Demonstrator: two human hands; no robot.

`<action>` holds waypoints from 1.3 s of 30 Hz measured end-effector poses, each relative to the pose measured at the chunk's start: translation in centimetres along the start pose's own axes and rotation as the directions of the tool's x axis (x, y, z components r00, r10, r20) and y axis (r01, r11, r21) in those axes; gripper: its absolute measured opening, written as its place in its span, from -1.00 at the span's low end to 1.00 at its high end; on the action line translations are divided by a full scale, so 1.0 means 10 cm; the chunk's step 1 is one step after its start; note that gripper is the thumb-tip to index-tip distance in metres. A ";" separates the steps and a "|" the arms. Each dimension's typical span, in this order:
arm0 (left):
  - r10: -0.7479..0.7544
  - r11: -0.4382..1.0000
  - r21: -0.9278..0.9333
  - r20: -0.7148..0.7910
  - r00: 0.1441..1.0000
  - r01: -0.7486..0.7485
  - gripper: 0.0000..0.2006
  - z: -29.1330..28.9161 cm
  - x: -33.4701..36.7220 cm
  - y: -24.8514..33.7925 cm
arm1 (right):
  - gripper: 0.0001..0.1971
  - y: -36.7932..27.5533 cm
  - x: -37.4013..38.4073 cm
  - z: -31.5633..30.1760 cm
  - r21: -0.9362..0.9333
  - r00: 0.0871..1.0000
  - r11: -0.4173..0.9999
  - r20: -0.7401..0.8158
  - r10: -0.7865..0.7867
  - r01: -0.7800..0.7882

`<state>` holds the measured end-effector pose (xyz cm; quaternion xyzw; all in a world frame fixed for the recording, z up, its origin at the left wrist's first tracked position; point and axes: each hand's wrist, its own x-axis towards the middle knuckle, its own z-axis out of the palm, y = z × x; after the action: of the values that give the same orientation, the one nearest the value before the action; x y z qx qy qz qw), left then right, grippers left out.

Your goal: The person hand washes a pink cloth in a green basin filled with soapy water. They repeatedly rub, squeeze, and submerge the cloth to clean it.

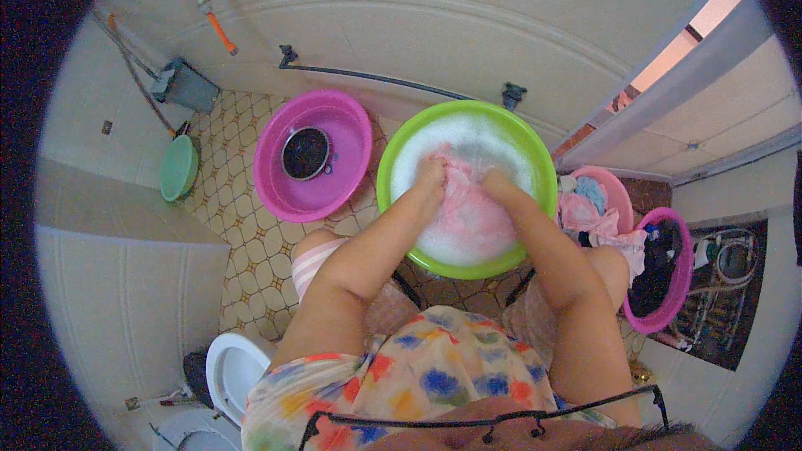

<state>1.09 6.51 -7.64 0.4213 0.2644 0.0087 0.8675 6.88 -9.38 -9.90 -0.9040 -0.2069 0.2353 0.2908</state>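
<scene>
A lime-green basin (pixel 549 175) full of white suds (pixel 468 128) stands in front of me. In it lies a wet pink cloth (pixel 474 210), partly covered by foam; its exact kind does not show. My left hand (pixel 432 177) is closed on the cloth's upper left part, near a bunched fold that sticks up. My right hand (pixel 498 184) is closed at the cloth's right side, its fingertips hidden by suds. Both forearms reach over the basin's near rim.
Left of the basin, a magenta tub (pixel 355 192) holds a dark round pan-like thing (pixel 306 154). At right are a pink basin (pixel 616 192) of clothes and a magenta basin (pixel 687 263) of dark clothes. A pipe (pixel 376 77) runs along the wall; a white toilet (pixel 219 376) stands lower left.
</scene>
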 end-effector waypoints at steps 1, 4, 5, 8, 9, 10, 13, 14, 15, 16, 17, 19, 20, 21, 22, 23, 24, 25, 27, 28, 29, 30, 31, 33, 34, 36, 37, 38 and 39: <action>0.004 1.000 -0.012 -0.067 0.998 -0.005 -0.78 0.17 -0.04 -0.01 | -0.57 0.28 0.12 0.11 0.042 0.995 0.997 -0.068 0.069 -0.066; -0.043 0.996 -0.081 0.003 0.999 0.043 -0.77 0.36 -0.18 -0.02 | -0.58 0.39 0.26 0.31 0.098 0.937 0.994 -0.350 -0.002 0.039; -0.063 0.991 -0.112 0.060 0.996 0.069 -0.76 0.33 -0.24 0.00 | -0.59 0.12 0.15 0.27 0.179 0.930 0.977 -0.363 -0.046 0.118; -0.167 0.981 -0.090 0.060 0.984 0.172 -0.76 0.48 -0.48 0.22 | -0.62 -0.54 -0.32 0.02 0.305 0.908 0.909 -0.391 -0.153 0.285; -0.163 0.983 -0.067 0.105 0.981 0.170 -0.75 0.44 -0.42 0.20 | -0.63 -0.72 -0.46 -0.04 0.340 0.913 0.891 -0.374 -0.164 0.299; -0.154 0.986 -0.037 0.148 0.977 0.161 -0.75 0.39 -0.33 0.17 | -0.66 -0.89 -0.60 -0.14 0.418 0.924 0.860 -0.354 -0.142 0.292; -0.068 0.996 0.067 0.195 0.978 0.056 -0.73 0.28 -0.21 0.13 | -0.74 -1.18 -0.85 -0.26 0.161 0.943 0.958 -0.275 -0.188 0.238; -0.031 0.995 0.098 0.198 0.980 0.012 -0.72 0.25 -0.20 0.12 | -0.75 -1.22 -0.90 -0.31 0.139 0.932 0.945 -0.261 -0.253 0.296; -0.021 0.996 0.090 0.205 0.978 0.002 -0.71 0.23 -0.19 0.11 | -0.76 -1.25 -0.94 -0.35 0.118 0.916 0.928 -0.245 -0.318 0.354; -0.021 0.997 0.075 0.215 0.976 0.005 -0.71 0.24 -0.21 0.11 | -0.76 -1.25 -0.96 -0.38 0.099 0.896 0.907 -0.228 -0.380 0.410; -0.025 0.999 0.049 0.222 0.975 0.014 -0.70 0.26 -0.22 0.11 | -0.77 -1.23 -0.95 -0.37 0.017 0.894 0.916 -0.228 -0.387 0.401; -0.104 0.991 -0.052 0.278 0.955 0.123 -0.67 0.31 -0.31 0.10 | -0.77 -1.16 -0.91 -0.33 -0.148 0.888 0.915 -0.226 -0.400 0.375; -0.140 0.979 -0.100 0.309 0.941 0.178 -0.65 0.34 -0.35 0.10 | -0.77 -1.11 -0.85 -0.34 -0.187 0.907 0.925 -0.208 -0.367 0.331; -0.173 0.961 -0.146 0.341 0.924 0.234 -0.64 0.38 -0.37 0.09 | -0.76 -1.05 -0.75 -0.37 -0.227 0.924 0.930 -0.190 -0.332 0.288; -0.196 0.940 -0.195 0.367 0.909 0.281 -0.62 0.38 -0.40 0.10 | -0.75 -1.01 -0.64 -0.41 -0.267 0.937 0.930 -0.168 -0.305 0.254; -0.225 0.911 -0.237 0.403 0.887 0.338 -0.60 0.41 -0.41 0.08 | -0.76 -0.95 -0.55 -0.46 -0.301 0.932 0.921 -0.184 -0.311 0.247; -0.205 0.929 -0.234 0.316 0.926 0.286 -0.63 0.44 -0.38 0.06 | -0.76 -0.87 -0.46 -0.52 -0.336 0.927 0.911 -0.199 -0.318 0.240; -0.182 0.946 -0.227 0.224 0.958 0.232 -0.65 0.45 -0.31 0.04 | -0.76 -0.80 -0.39 -0.54 -0.368 0.921 0.900 -0.213 -0.326 0.234; -0.086 0.978 -0.180 0.111 0.990 0.105 -0.73 0.43 -0.23 0.04 | -0.76 -0.64 -0.30 -0.52 -0.128 0.902 0.972 -0.364 -0.231 0.197; -0.019 0.989 -0.147 0.091 0.996 0.032 -0.78 0.41 -0.18 0.04 | -0.75 -0.61 -0.28 -0.52 -0.002 0.889 0.983 -0.426 -0.168 0.184; 0.050 0.993 -0.113 0.073 0.996 -0.041 -0.83 0.38 -0.15 0.05 | -0.71 -0.59 -0.26 -0.52 0.016 0.919 0.989 -0.371 -0.131 0.147; 0.078 0.995 -0.065 0.076 0.994 -0.073 -0.84 0.35 -0.10 0.04 | -0.65 -0.57 -0.25 -0.52 0.032 0.945 0.993 -0.314 -0.094 0.110; 0.108 0.994 -0.017 0.077 0.991 -0.107 -0.81 0.28 -0.02 0.02 | -0.60 -0.57 -0.22 -0.53 0.046 0.966 0.996 -0.252 -0.060 0.074; 0.144 0.988 0.043 0.046 0.989 -0.146 -0.71 0.20 0.02 0.03 | -0.55 -0.71 -0.42 -0.48 0.300 0.972 0.931 -0.166 -0.164 0.209; 0.152 0.987 0.057 0.016 0.988 -0.153 -0.66 0.16 0.00 0.05 | -0.54 -0.75 -0.47 -0.45 0.327 0.984 0.929 -0.098 -0.150 0.174; 0.133 0.989 0.074 -0.023 0.991 -0.131 -0.60 0.07 -0.05 0.09 | -0.52 -0.71 -0.43 -0.47 0.272 0.996 0.962 0.080 -0.029 0.007; 0.104 0.992 0.077 -0.028 0.994 -0.101 -0.59 0.05 -0.07 0.11 | -0.53 -0.62 -0.36 -0.43 0.194 0.999 0.981 0.031 0.015 -0.021; 0.074 0.994 0.080 -0.033 0.997 -0.071 -0.57 0.05 -0.08 0.12 | -0.53 -0.51 -0.30 -0.40 0.118 0.998 0.991 -0.018 0.061 -0.059; 0.089 0.996 0.027 -0.028 0.996 -0.088 -0.57 0.14 -0.08 0.09 | -0.55 -0.30 -0.19 -0.26 0.054 0.976 0.998 -0.215 0.032 -0.021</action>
<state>1.18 5.89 -5.93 0.4436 0.2583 0.0500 0.8568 6.11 -9.26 -5.59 -0.9191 -0.1559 0.1450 0.3316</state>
